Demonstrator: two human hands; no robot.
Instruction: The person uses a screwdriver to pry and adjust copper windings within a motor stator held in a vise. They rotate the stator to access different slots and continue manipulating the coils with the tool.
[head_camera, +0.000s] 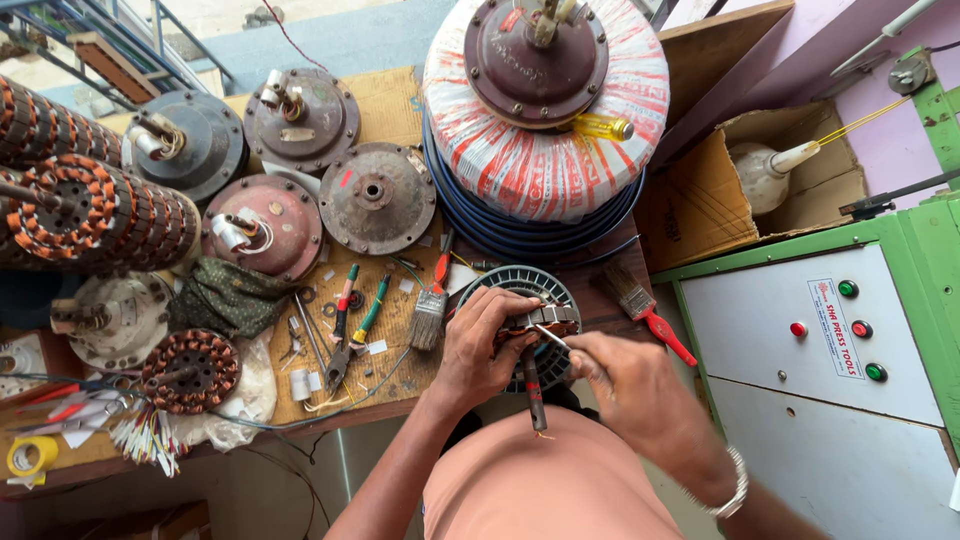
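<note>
A round slotted metal stator core (527, 288) lies at the front edge of the wooden bench (395, 100). My left hand (482, 345) grips its near rim, fingers curled over copper-coloured windings. My right hand (625, 385) pinches a thin metal tool (552, 338) whose tip touches the core next to my left fingers. A dark rod (535, 392) hangs down from the core between my hands.
Paint brushes (430, 312) (640, 305), pliers (352, 335), a green rag (225, 298), rusty motor covers (375, 198) and wound stators (95, 215) crowd the bench. Stacked wire coils (545, 165) stand behind the core. A green control cabinet (820, 340) and cardboard box (700, 205) lie right.
</note>
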